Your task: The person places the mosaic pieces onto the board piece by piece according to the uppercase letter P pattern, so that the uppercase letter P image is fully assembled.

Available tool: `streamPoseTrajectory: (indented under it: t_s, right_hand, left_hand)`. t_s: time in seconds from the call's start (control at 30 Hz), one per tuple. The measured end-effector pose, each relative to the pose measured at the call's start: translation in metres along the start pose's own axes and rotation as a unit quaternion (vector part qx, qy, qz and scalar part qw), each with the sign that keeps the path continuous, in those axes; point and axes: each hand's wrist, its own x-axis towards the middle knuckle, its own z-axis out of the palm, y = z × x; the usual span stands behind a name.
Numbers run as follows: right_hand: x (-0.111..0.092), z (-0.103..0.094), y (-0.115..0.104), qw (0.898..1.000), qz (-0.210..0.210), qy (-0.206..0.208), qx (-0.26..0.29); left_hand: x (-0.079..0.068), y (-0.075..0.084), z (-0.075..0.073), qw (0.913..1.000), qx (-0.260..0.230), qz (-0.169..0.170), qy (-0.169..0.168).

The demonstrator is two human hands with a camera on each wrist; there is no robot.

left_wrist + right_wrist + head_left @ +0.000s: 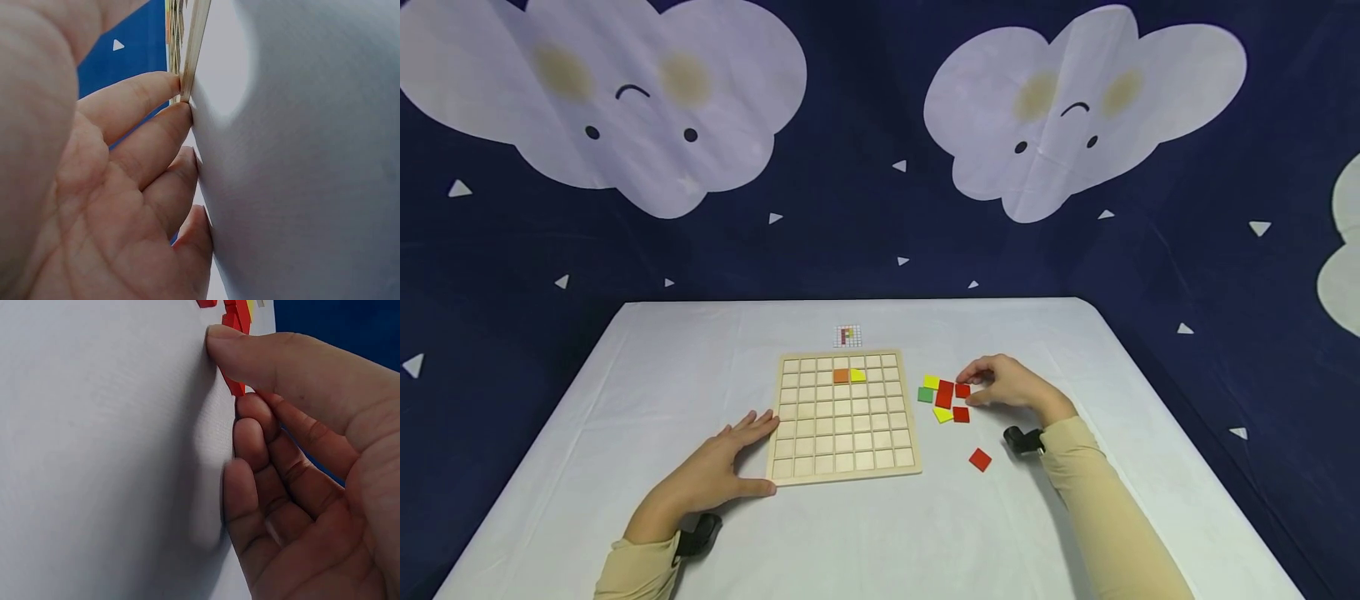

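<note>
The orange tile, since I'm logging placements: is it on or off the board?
On: in the head view, the orange tile lies on the gridded board, beside a yellow piece.

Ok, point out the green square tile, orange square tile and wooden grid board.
Green square tile (925, 395), head view, top face's middle.
Orange square tile (841, 376), head view, top face's middle.
Wooden grid board (842, 408), head view, bare central cell.

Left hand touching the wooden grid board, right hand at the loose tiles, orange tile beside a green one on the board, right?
No: the head view shows a yellow tile beside the orange tile, not green. The rest stands: left hand touching the wooden grid board, right hand at the loose tiles.
</note>
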Motion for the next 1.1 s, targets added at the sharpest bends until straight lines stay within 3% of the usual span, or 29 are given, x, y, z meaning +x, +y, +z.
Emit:
streamPoseTrajectory:
  t_s: [1.1]
  right_hand:
    - [0.0055, -0.0011, -0.0008, 1.000, 0.003, -0.001, 0.006]
  left_hand:
    - [0.0019, -0.0044, 0.0018, 1.0000, -0.003, 0.007, 0.005]
